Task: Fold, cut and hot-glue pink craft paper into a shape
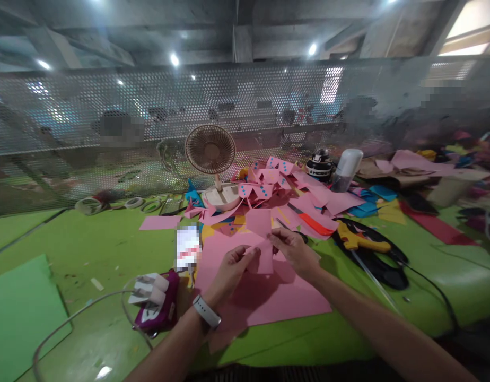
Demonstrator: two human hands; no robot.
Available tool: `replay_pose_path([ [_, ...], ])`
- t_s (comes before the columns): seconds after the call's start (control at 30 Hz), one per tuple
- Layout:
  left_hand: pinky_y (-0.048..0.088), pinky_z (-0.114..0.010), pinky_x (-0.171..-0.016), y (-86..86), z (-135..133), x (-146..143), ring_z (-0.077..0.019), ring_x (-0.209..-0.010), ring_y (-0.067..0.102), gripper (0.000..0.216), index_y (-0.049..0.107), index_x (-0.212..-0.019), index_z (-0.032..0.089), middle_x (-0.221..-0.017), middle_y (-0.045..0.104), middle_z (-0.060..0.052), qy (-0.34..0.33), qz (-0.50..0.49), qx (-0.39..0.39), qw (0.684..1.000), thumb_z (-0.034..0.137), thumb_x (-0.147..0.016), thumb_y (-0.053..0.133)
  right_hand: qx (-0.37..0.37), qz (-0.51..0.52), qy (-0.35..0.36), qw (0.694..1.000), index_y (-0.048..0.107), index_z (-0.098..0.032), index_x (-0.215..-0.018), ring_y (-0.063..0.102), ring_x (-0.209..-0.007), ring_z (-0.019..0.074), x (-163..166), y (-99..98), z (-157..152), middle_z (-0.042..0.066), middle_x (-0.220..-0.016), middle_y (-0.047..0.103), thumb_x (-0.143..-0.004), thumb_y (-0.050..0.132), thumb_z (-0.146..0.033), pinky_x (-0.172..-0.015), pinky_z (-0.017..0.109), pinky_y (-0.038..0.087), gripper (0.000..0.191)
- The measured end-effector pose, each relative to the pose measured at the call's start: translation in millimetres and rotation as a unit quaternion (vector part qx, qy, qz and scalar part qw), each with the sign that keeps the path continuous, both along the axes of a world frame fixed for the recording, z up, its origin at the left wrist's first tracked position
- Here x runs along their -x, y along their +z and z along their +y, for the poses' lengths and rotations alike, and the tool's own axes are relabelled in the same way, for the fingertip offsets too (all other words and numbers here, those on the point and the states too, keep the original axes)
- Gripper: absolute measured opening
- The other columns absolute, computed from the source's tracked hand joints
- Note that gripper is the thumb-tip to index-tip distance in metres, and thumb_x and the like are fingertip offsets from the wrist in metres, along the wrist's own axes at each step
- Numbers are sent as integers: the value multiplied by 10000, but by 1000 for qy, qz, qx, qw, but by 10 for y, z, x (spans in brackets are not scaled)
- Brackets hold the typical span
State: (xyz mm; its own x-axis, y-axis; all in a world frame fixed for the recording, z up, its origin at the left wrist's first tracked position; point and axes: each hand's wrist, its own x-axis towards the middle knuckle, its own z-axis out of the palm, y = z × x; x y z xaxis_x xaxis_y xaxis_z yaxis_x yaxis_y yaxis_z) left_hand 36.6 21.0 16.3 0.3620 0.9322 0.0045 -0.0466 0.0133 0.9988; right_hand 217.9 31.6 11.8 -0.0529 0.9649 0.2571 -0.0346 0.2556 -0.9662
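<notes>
A small piece of pink paper [264, 261] is pinched between my two hands, above a large pink sheet [285, 305] that lies on the green table. My left hand [237, 265] grips its left side, thumb on top. On the right side my right hand [290, 246] closes its thumb and fingers on the edge. Just beyond the fingers a pink flap [259, 220] stands out; whether it joins the held piece I cannot tell. A heap of cut pink pieces with blue dots [264, 188] lies behind the hands.
A yellow glue gun [360, 240] rests on a black tray [392, 273] at right. Left of the sheet are a lit phone [187, 246] and a purple power block with white plugs [155, 305]. A small fan [211, 149] stands at the back before a perforated screen [149, 106].
</notes>
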Motion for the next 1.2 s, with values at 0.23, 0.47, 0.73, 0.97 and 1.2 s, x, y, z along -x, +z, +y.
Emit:
replay_pose_path([
  [0.23,343,-233,-591,-67,36,23,-114,-603,419,379,593,-717,159,-651,515,20,5,10,-5,1000,516,-831,648,6,15,-4,1000,635,-189,-738,476,-587,116,-3,41,-9,-25,-625,524,-825,615,-534,-554,240,404,357],
  [0.47,367,-244,-601,-4,3,-11,-116,-607,448,359,620,-735,159,-651,537,25,21,-5,3,1000,505,-815,669,17,38,52,998,681,-199,-904,562,-733,144,4,-8,-22,-2,-778,623,-783,702,-426,-653,254,450,259],
  [0.73,449,-335,-895,19,22,26,-207,-991,601,298,671,-1002,171,-1028,677,-78,78,-57,-26,995,413,-831,691,-115,-94,-19,989,707,-214,-952,604,-862,191,-104,-64,52,53,-926,674,-866,607,-369,-803,321,479,204],
  [0.97,431,-392,-986,18,7,38,-268,-1169,556,472,594,-1172,194,-1243,611,-126,95,-28,-17,995,436,-790,731,-47,86,-48,994,673,-210,-911,636,-785,177,-91,-108,135,32,-853,705,-796,697,-413,-729,304,513,234],
  [1.2,468,-431,-977,-74,7,-11,-292,-1112,619,512,635,-1109,148,-1152,675,-157,42,-66,120,990,480,-745,775,53,244,14,968,658,-221,-909,679,-793,183,29,-118,110,11,-855,730,-670,814,-346,-808,366,538,311],
])
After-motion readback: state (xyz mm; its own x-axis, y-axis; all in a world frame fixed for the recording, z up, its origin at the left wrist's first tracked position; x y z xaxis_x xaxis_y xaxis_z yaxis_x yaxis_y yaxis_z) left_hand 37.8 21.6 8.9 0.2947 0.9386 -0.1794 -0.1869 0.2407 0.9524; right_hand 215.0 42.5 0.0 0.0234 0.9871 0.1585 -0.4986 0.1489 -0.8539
